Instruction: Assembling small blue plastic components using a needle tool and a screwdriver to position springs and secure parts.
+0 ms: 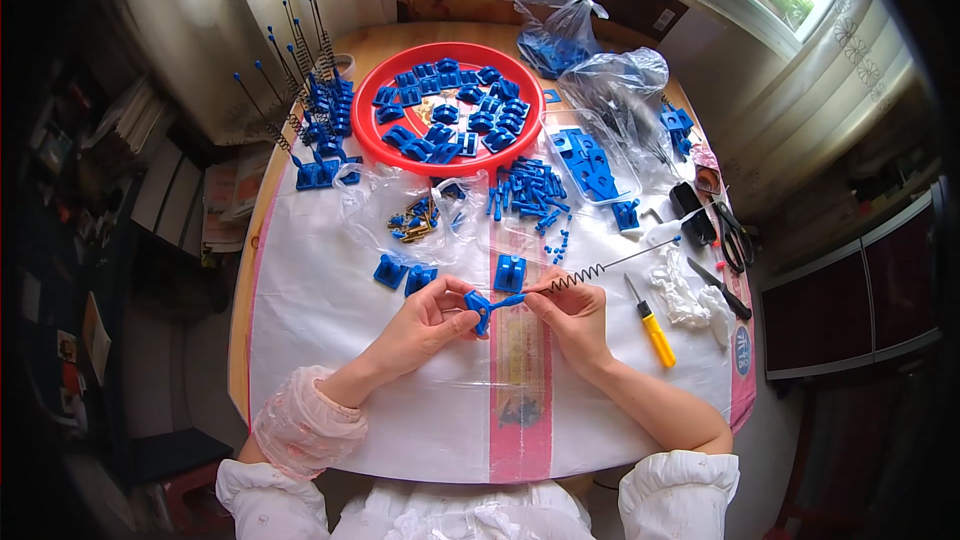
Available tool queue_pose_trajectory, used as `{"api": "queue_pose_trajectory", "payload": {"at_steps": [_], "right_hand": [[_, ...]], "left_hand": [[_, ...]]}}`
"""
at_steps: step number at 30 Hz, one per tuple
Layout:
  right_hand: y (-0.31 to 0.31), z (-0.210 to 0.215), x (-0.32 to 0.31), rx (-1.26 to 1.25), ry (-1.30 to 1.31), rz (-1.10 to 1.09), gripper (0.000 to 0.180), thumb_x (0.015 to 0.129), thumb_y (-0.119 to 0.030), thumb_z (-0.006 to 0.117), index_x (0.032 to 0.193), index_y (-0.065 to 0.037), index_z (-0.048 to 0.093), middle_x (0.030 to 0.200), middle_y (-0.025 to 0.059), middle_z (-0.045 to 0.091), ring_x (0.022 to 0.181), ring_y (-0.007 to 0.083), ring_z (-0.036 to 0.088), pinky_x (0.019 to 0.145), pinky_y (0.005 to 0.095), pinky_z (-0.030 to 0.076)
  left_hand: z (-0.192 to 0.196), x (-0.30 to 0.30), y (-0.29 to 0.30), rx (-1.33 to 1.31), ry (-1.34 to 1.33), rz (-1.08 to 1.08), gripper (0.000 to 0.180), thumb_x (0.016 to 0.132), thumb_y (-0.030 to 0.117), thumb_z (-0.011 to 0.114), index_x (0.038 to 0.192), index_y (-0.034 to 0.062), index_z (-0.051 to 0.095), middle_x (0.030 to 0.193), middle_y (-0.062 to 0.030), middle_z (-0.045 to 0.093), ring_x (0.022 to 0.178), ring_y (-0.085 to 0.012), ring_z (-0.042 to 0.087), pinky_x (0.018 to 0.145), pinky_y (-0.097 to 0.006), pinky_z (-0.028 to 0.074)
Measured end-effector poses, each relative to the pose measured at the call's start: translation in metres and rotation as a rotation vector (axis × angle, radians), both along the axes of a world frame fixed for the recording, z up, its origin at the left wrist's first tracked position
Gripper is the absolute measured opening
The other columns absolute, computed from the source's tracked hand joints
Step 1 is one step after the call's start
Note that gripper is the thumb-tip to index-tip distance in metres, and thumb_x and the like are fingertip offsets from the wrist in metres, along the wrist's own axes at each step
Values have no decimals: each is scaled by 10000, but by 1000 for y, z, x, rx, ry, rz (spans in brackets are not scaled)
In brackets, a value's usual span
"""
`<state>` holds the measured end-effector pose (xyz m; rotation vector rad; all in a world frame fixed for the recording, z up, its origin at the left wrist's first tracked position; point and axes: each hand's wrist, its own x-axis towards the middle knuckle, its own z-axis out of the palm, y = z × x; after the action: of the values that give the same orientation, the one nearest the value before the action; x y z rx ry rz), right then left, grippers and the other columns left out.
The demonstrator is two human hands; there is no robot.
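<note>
Two loose blue plastic clip blocks (404,274) left, one more (510,271) centre, one yellow-handled screwdriver (652,324) right. Left hand (425,320) pinches small blue plastic bracket (479,308); right hand (572,308), fingers curled, grips metal spring rod (600,268) at it, above white sheet.

Head-worn fisheye, steeply down over table (300,270); rim perhaps warped

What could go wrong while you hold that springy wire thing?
The long metal rod with a coiled spring sticks far out from the right hand; its tip might knock the black box nearby. The small blue plastic block pinched in the left hand could slip and drop onto the white plastic sheet. The spring might pop loose.
</note>
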<state>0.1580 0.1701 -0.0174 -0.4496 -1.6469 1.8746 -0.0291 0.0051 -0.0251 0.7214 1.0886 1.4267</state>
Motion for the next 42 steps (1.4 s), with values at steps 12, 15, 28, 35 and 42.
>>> {"api": "queue_pose_trajectory", "payload": {"at_steps": [12, 15, 28, 35, 42], "right_hand": [[-3, 3, -2, -44, 19, -13, 82, 934, 57, 726, 985, 17, 777, 948, 21, 687, 847, 78, 633, 746, 229, 493], [-3, 3, -3, -59, 25, -11, 79, 935, 52, 730, 986, 18, 780, 952, 21, 696, 859, 80, 644, 762, 228, 500], [-2, 5, -1, -32, -4, -6, 74, 917, 50, 750, 969, 15, 787, 931, 16, 683, 848, 81, 625, 769, 237, 496], [-1, 1, -1, -16, 16, 2, 83, 914, 64, 742, 967, 14, 780, 947, 28, 675, 868, 93, 628, 769, 242, 497], [-1, 2, 0, 18, -3, -1, 62, 923, 51, 734, 950, 16, 777, 926, 18, 668, 834, 75, 616, 735, 228, 469]], "left_hand": [[6, 3, 0, 15, -54, 21, 366, 1001, 91, 716, 1307, 23, 527, 1205, -77, 642, 1075, -144, 663, 946, -319, 591], [2, 4, 1, 49, 33, 36, 379, 980, 70, 740, 1300, 29, 542, 1193, -70, 648, 1071, -137, 659, 950, -301, 570], [2, 4, 0, 37, -16, 17, 332, 992, 80, 725, 1270, 29, 551, 1143, -69, 672, 1065, -135, 675, 970, -310, 580], [4, 3, 0, 20, -56, -16, 307, 1015, 88, 693, 1276, 20, 546, 1167, -73, 674, 1066, -134, 679, 973, -325, 595], [3, 2, 0, 22, -22, -24, 325, 1021, 111, 692, 1293, 18, 542, 1192, -70, 672, 1061, -140, 685, 958, -322, 597]]}}
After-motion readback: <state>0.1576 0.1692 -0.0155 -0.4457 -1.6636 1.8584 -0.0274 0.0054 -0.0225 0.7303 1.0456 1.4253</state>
